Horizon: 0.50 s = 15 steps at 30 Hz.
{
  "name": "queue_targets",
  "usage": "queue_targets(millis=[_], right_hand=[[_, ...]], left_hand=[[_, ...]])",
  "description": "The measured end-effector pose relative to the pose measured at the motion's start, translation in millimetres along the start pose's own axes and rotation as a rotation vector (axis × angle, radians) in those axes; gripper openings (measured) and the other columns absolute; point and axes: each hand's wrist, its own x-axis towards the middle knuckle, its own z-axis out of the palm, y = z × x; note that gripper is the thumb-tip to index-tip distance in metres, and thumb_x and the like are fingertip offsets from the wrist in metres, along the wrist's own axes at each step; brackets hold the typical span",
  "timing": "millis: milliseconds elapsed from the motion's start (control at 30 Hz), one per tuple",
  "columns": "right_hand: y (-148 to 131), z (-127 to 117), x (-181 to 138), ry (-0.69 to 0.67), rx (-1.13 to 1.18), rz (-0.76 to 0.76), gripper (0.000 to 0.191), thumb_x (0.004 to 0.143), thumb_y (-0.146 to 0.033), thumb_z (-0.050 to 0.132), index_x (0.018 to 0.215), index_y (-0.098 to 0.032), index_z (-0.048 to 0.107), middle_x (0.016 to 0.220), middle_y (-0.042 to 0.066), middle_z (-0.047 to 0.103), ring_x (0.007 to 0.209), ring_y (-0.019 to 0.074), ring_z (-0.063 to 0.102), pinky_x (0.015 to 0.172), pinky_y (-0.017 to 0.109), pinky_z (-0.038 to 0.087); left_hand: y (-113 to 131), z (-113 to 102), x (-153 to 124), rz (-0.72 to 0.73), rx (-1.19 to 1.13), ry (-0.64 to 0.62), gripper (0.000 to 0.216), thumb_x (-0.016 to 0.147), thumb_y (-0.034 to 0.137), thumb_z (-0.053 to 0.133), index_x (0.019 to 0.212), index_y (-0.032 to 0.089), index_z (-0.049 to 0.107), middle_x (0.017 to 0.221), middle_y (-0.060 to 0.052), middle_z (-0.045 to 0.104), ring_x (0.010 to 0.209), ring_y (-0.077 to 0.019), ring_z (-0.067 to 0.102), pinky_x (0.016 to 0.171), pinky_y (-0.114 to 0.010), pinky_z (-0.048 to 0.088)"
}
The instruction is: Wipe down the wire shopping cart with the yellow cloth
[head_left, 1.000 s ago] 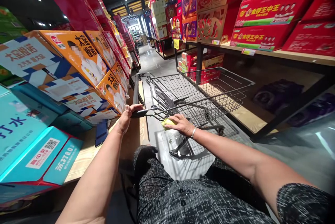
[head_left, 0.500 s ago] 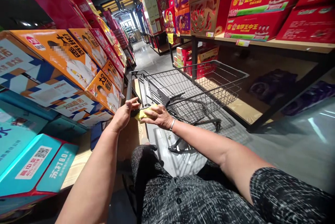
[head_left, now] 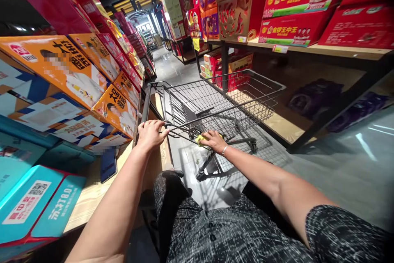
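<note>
A black wire shopping cart point(head_left: 221, 99) stands in front of me, its handle end toward my left. My left hand point(head_left: 152, 133) is wrapped over the near corner of the cart, by the handle point(head_left: 146, 107). In my right hand point(head_left: 214, 141) is a crumpled yellow cloth point(head_left: 200, 139), pressed against the lower side of the cart's frame. Fingers cover most of the cloth. The cart's basket shows bare wire with a dark flap point(head_left: 192, 113) near its rear.
Stacked orange cartons point(head_left: 58, 70) and teal boxes point(head_left: 33, 201) fill the left shelf, where a dark phone point(head_left: 108, 165) lies at the edge. On the right, red cartons point(head_left: 295, 0) sit on a black-framed shelf point(head_left: 326, 49). A tiled aisle point(head_left: 169, 66) runs ahead.
My right hand has moved right and slightly down with the yellow cloth, away from the handle corner. My left hand has closed over that corner. The view has shifted slightly.
</note>
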Motion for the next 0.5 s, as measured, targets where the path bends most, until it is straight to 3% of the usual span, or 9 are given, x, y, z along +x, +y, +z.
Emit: queue_targets(millis=[67,133,200,333,500], right_hand=[[-13.5,-22.5,29.3,0.198,0.033,-0.105,0.033,0.096,-0.031,0.057,0.123,-0.048,0.065,0.132,0.001,0.059,0.119,0.0227,0.04,0.094,0.039,0.035],[-26.2,-45.0,58.2,0.377,0.056,-0.154,0.037,0.095,-0.03,0.059,0.126,-0.05,0.063,0.132,-0.001,0.059,0.123,0.0219,0.038,0.099,0.039,0.033],[-33.9,-61.8,79.7,0.476,0.069,-0.15,0.042,0.093,-0.028,0.062,0.128,-0.051,0.061,0.135,-0.002,0.057,0.126,0.0223,0.037,0.104,0.04,0.03],[-24.3,-72.3,90.0,0.461,0.083,-0.121,0.043,0.094,-0.021,0.059,0.127,-0.048,0.063,0.135,-0.001,0.058,0.118,0.0201,0.044,0.099,0.038,0.033],[29.3,-76.3,60.7,0.406,0.092,0.005,0.046,0.087,-0.011,0.056,0.124,-0.036,0.069,0.13,0.002,0.061,0.109,0.0224,0.05,0.09,0.038,0.036]], left_hand=[[6.8,-0.9,8.9,0.069,-0.021,0.043,0.031,0.089,0.048,0.058,0.104,0.026,0.072,0.126,-0.009,0.066,0.124,-0.0324,0.052,0.107,-0.052,0.029],[13.6,0.4,16.8,0.139,-0.062,0.045,0.034,0.09,0.047,0.055,0.108,0.024,0.071,0.129,-0.011,0.064,0.12,-0.0322,0.054,0.103,-0.048,0.034],[18.1,5.0,21.1,0.168,-0.104,0.018,0.036,0.095,0.043,0.045,0.113,0.023,0.07,0.122,-0.011,0.068,0.114,-0.0299,0.058,0.096,-0.043,0.04],[16.7,17.4,18.5,0.195,-0.118,0.05,0.039,0.099,0.043,0.036,0.102,0.026,0.072,0.111,-0.008,0.072,0.118,-0.0285,0.056,0.097,-0.044,0.036],[12.2,22.8,11.0,0.19,-0.155,0.115,0.031,0.085,0.051,0.06,0.1,0.026,0.071,0.112,-0.009,0.07,0.117,-0.0317,0.056,0.1,-0.048,0.031]])
